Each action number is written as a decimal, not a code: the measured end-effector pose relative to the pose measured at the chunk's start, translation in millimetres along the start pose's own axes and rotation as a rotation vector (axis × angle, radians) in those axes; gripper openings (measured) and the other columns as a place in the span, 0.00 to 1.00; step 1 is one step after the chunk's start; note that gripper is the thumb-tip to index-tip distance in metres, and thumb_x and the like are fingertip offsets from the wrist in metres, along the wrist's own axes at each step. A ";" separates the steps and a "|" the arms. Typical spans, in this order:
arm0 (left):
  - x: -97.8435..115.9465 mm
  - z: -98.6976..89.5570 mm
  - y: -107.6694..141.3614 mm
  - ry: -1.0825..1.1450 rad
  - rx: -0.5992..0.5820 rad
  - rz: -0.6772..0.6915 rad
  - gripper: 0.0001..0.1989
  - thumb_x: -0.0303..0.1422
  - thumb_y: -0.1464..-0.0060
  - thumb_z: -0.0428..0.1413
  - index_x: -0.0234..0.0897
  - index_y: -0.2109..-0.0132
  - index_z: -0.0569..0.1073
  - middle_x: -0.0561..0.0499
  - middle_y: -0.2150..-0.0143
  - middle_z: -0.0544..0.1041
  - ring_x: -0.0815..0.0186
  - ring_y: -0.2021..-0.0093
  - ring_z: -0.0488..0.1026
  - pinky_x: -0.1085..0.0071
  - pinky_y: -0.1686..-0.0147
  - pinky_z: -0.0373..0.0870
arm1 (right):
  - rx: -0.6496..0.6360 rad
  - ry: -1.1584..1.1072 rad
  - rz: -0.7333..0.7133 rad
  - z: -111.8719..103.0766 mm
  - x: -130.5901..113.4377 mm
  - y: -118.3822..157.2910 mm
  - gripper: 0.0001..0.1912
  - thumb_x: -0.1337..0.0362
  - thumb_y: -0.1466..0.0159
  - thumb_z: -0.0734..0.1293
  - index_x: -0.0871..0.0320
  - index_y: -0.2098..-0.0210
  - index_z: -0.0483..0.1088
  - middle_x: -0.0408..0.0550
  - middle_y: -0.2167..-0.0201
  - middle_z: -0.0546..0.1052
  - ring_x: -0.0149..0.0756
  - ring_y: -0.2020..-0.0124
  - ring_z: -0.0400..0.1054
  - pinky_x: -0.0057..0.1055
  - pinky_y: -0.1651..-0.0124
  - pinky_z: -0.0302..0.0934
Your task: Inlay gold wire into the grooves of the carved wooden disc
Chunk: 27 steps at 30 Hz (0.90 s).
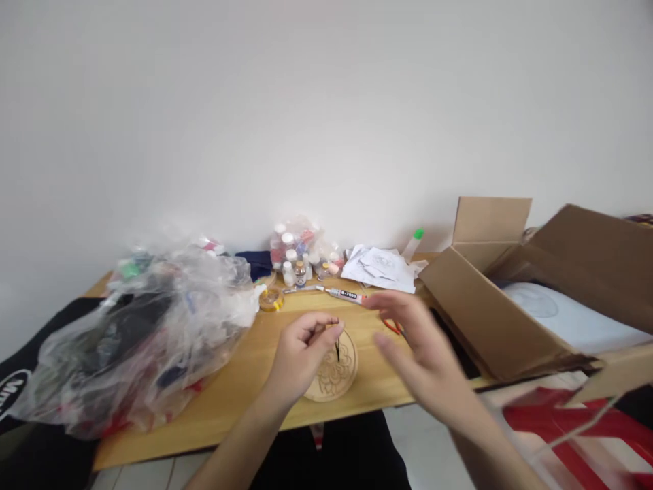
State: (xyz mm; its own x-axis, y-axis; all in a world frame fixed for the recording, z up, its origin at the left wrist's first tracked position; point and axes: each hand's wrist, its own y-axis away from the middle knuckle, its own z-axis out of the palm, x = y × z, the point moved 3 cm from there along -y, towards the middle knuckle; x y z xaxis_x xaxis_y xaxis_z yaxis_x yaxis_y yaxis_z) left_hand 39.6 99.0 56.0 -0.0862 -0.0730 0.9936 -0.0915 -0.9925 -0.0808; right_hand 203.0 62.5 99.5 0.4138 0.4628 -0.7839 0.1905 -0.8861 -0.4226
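Observation:
My left hand point(306, 347) pinches a thin dark strip point(337, 348), which hangs down over a round wooden disc point(341, 374) with a line pattern. The disc lies near the table's front edge, partly hidden by that hand. My right hand point(421, 347) is slightly blurred, to the right of the disc, with thumb and fingers apart and nothing between them. Just beyond its fingertips lies a B-7000 glue tube point(347, 295). An orange-handled tool point(390, 327) is partly hidden behind the right hand.
Plastic bags point(178, 333) cover the left of the wooden table point(224, 398). Behind are a yellow tape roll point(271, 299), small bottles point(300, 273), papers point(382, 267) and a green-capped tube point(414, 243). An open cardboard box point(474, 313) stands on the right.

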 end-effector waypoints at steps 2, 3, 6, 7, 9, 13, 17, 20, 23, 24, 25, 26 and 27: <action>-2.9 5.8 -0.9 -0.030 -0.034 0.055 0.08 0.37 0.52 0.60 0.37 0.68 0.76 0.51 0.71 0.77 0.68 0.70 0.72 0.75 0.70 0.68 | -0.107 -0.070 0.072 15.9 7.4 6.4 0.24 0.66 0.36 0.63 0.51 0.41 0.56 0.50 0.46 0.68 0.37 0.46 0.65 0.38 0.44 0.63; -5.2 7.5 -0.7 -0.039 -0.037 0.072 0.07 0.36 0.51 0.59 0.37 0.67 0.77 0.52 0.70 0.77 0.69 0.70 0.72 0.75 0.70 0.68 | -0.145 -0.121 0.110 25.0 10.7 9.2 0.26 0.68 0.36 0.62 0.50 0.41 0.54 0.50 0.46 0.68 0.36 0.45 0.64 0.37 0.43 0.62; -14.6 9.0 1.0 -0.077 -0.015 0.081 0.08 0.37 0.50 0.59 0.38 0.67 0.76 0.52 0.72 0.76 0.70 0.71 0.71 0.75 0.70 0.68 | -0.107 -0.229 0.199 47.0 19.1 15.0 0.22 0.70 0.36 0.59 0.52 0.43 0.54 0.50 0.49 0.69 0.33 0.50 0.67 0.35 0.45 0.64; -18.4 9.0 1.9 -0.095 -0.006 0.072 0.09 0.38 0.49 0.58 0.37 0.68 0.76 0.53 0.72 0.74 0.70 0.72 0.70 0.74 0.70 0.67 | -0.070 -0.246 0.215 52.1 22.1 16.2 0.21 0.70 0.36 0.59 0.52 0.44 0.56 0.49 0.51 0.70 0.32 0.53 0.68 0.34 0.48 0.65; -26.0 8.6 3.7 -0.116 0.017 0.043 0.10 0.40 0.50 0.59 0.37 0.67 0.76 0.54 0.74 0.71 0.71 0.73 0.68 0.74 0.70 0.66 | -0.015 -0.315 0.252 60.5 29.7 18.7 0.20 0.70 0.36 0.59 0.52 0.45 0.57 0.47 0.55 0.71 0.30 0.58 0.69 0.31 0.53 0.67; -39.7 8.3 8.1 -0.019 0.053 -0.055 0.12 0.39 0.52 0.61 0.40 0.60 0.75 0.57 0.76 0.65 0.73 0.74 0.64 0.75 0.72 0.64 | 0.113 -0.486 0.357 69.1 50.6 24.8 0.18 0.67 0.36 0.60 0.52 0.46 0.59 0.46 0.60 0.72 0.30 0.62 0.70 0.31 0.56 0.68; -52.1 9.3 11.8 0.295 0.030 -0.272 0.11 0.40 0.49 0.59 0.36 0.65 0.76 0.57 0.77 0.64 0.77 0.77 0.59 0.79 0.77 0.59 | 0.237 -0.496 0.440 69.2 65.1 32.9 0.14 0.63 0.36 0.61 0.54 0.50 0.62 0.44 0.66 0.70 0.29 0.68 0.68 0.30 0.61 0.67; -60.3 10.6 13.8 0.587 0.040 -0.444 0.09 0.36 0.52 0.62 0.33 0.70 0.74 0.57 0.76 0.65 0.80 0.79 0.56 0.81 0.79 0.56 | 0.224 -0.424 0.504 69.5 68.0 39.2 0.10 0.60 0.36 0.61 0.55 0.55 0.66 0.43 0.69 0.69 0.29 0.68 0.66 0.28 0.63 0.65; -66.5 12.9 16.2 0.742 0.032 -0.533 0.09 0.33 0.56 0.65 0.32 0.70 0.74 0.56 0.75 0.68 0.80 0.79 0.61 0.81 0.77 0.59 | 0.192 -0.371 0.504 71.4 67.2 42.8 0.08 0.61 0.36 0.63 0.55 0.59 0.69 0.44 0.67 0.73 0.30 0.65 0.68 0.28 0.60 0.65; -68.0 13.7 17.6 0.741 0.018 -0.536 0.10 0.34 0.56 0.65 0.32 0.70 0.74 0.56 0.76 0.67 0.79 0.78 0.62 0.81 0.77 0.61 | 0.182 -0.365 0.492 72.4 66.9 43.3 0.08 0.61 0.37 0.63 0.54 0.59 0.70 0.44 0.66 0.74 0.30 0.64 0.69 0.28 0.60 0.65; -69.1 14.2 19.3 0.717 0.008 -0.520 0.10 0.35 0.55 0.64 0.32 0.69 0.75 0.56 0.77 0.67 0.78 0.78 0.64 0.80 0.76 0.62 | 0.172 -0.363 0.481 73.3 66.8 43.7 0.07 0.61 0.37 0.64 0.55 0.59 0.70 0.44 0.66 0.75 0.30 0.64 0.69 0.28 0.60 0.65; -70.1 14.2 21.4 0.672 0.004 -0.490 0.11 0.36 0.54 0.64 0.32 0.68 0.75 0.56 0.78 0.68 0.77 0.77 0.65 0.80 0.75 0.63 | 0.162 -0.359 0.474 74.1 67.0 44.1 0.07 0.62 0.37 0.64 0.55 0.60 0.70 0.45 0.65 0.76 0.30 0.64 0.70 0.28 0.60 0.66; -71.0 13.9 23.7 0.616 0.009 -0.451 0.11 0.37 0.53 0.63 0.32 0.68 0.76 0.55 0.77 0.70 0.76 0.77 0.67 0.79 0.74 0.65 | 0.157 -0.351 0.471 74.4 67.5 44.7 0.07 0.62 0.37 0.64 0.55 0.61 0.71 0.45 0.65 0.77 0.31 0.64 0.71 0.28 0.60 0.66</action>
State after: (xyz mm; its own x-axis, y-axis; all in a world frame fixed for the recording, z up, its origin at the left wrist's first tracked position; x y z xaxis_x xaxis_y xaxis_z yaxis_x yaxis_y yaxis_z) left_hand 57.4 79.2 -15.3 -0.5807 0.4046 0.7064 -0.2414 -0.9143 0.3253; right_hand 173.2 56.1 -6.1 0.0987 0.0263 -0.9948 -0.0861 -0.9957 -0.0349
